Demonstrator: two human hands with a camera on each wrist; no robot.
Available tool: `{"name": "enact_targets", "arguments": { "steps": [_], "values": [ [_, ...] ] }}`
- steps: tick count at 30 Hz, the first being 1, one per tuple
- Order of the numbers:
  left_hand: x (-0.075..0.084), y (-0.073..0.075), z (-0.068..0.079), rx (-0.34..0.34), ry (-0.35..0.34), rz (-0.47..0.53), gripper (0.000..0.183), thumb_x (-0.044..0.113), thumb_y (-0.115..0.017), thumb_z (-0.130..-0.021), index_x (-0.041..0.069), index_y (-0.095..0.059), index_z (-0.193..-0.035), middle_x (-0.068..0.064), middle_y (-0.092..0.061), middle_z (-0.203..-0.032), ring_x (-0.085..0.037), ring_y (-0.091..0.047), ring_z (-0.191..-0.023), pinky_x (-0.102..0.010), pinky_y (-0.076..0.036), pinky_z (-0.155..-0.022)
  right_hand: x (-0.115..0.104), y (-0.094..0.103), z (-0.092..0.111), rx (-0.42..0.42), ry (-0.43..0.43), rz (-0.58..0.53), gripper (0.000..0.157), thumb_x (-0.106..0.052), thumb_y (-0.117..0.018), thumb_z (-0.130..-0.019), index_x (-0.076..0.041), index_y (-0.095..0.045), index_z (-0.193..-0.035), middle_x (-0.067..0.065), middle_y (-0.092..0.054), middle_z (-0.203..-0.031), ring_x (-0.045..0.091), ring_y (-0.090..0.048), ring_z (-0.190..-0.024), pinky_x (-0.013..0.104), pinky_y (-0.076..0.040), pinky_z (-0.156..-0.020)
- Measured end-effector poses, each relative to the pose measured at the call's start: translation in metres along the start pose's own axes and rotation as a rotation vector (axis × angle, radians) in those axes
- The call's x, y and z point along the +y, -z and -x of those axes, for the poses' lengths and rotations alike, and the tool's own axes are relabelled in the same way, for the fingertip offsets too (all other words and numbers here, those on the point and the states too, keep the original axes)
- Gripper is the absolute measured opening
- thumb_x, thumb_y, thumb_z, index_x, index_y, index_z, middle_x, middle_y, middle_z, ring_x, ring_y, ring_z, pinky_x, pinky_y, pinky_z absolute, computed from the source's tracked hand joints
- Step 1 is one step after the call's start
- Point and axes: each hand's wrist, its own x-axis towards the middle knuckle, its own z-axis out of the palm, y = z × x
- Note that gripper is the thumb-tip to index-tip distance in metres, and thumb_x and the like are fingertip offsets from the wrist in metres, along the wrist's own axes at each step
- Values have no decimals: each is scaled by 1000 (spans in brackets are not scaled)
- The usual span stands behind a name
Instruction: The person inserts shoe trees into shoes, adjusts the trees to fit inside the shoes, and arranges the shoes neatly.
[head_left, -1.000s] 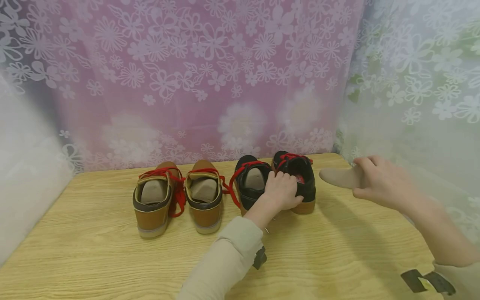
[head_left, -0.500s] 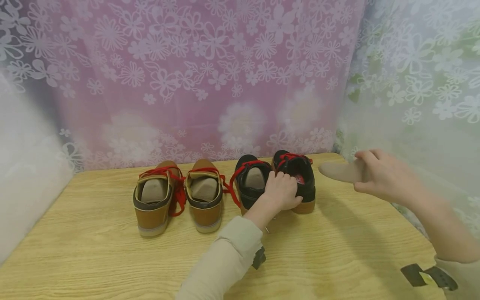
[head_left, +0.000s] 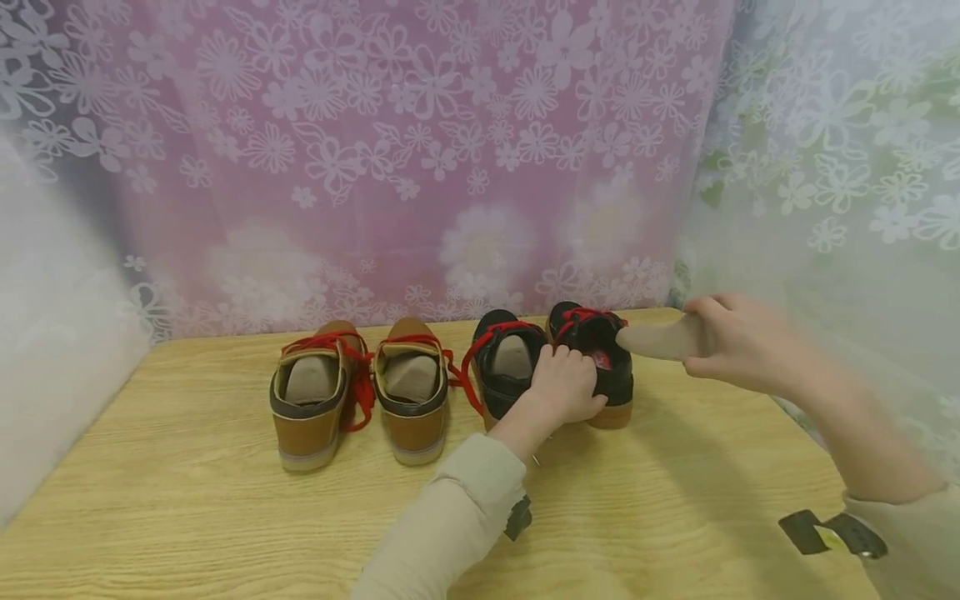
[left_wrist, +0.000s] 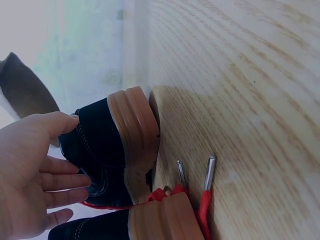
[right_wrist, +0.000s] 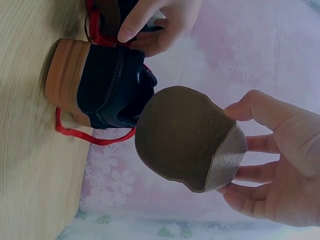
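Observation:
In the head view, my left hand (head_left: 564,383) holds the right-hand black shoe (head_left: 617,392) by its near inner side. The left wrist view shows the thumb at its heel and the fingers along its side. My right hand (head_left: 738,343) grips a beige moulded shoe insert (head_left: 660,340), whose rounded tip hangs at the right edge of that shoe's opening. From the right wrist, the insert (right_wrist: 175,135) looks hollow, with thumb and fingers pinching its rim. A red patch shows inside the shoe. The other black shoe (head_left: 495,392), left of the hand, has a beige insert (head_left: 513,358) inside.
Two brown shoes (head_left: 311,437) (head_left: 416,429) with red laces stand to the left, each with a beige insert in it. Metal-tipped red laces (left_wrist: 206,200) lie on the wooden table (head_left: 225,533). A pink floral curtain (head_left: 420,167) hangs behind.
My right hand has moved left and slightly up, bringing the insert from beside the black shoe to its opening. The left hand stays on the shoe.

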Motion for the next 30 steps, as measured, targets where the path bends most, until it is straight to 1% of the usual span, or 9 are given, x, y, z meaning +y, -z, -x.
{"name": "enact_targets", "arguments": {
  "steps": [4,9,11,16,23,30],
  "values": [
    [0,-1,0,2,4,-3,50,59,-48,-87,17,-60,-112,3,-57,-105,-16,-49,-97,-34,-34,-84,-5,-2,-6,-16,-1,-23,65,-23,-74,-72,10,-48,-121,30,-55,-111,42,-55,-95,54,-43,-77],
    [2,-2,1,-12,-1,-17,51,58,-47,-87,16,-59,-114,3,-57,-106,-15,-48,-97,-32,-35,-84,-10,-4,-13,-64,-8,-43,70,-26,-73,-74,11,-44,-126,32,-51,-118,45,-51,-103,57,-41,-83],
    [2,-2,1,-18,-5,-22,51,59,-47,-88,16,-58,-114,3,-56,-106,-15,-49,-97,-31,-35,-85,-11,-5,-16,-71,-4,-43,70,-26,-73,-75,11,-43,-127,32,-50,-120,45,-51,-104,56,-41,-83],
    [3,-4,1,-9,-10,-29,52,59,-48,-87,15,-58,-114,3,-56,-105,-14,-49,-97,-30,-36,-85,-11,-8,-22,-72,0,-53,69,-25,-73,-75,11,-44,-126,31,-51,-117,42,-53,-101,55,-42,-80],
    [2,-3,2,4,-15,-56,52,60,-47,-87,16,-59,-111,4,-57,-103,-14,-49,-94,-29,-36,-82,-10,-10,-29,-63,12,-66,66,-23,-72,-75,11,-45,-124,31,-51,-116,43,-51,-102,55,-42,-81],
    [1,0,3,14,-18,-52,52,60,-48,-86,16,-61,-110,4,-57,-101,-14,-50,-94,-29,-37,-83,-11,-12,-33,-77,25,-36,65,-27,-73,-75,9,-48,-124,28,-54,-113,42,-55,-97,54,-44,-78]
  ]
}}
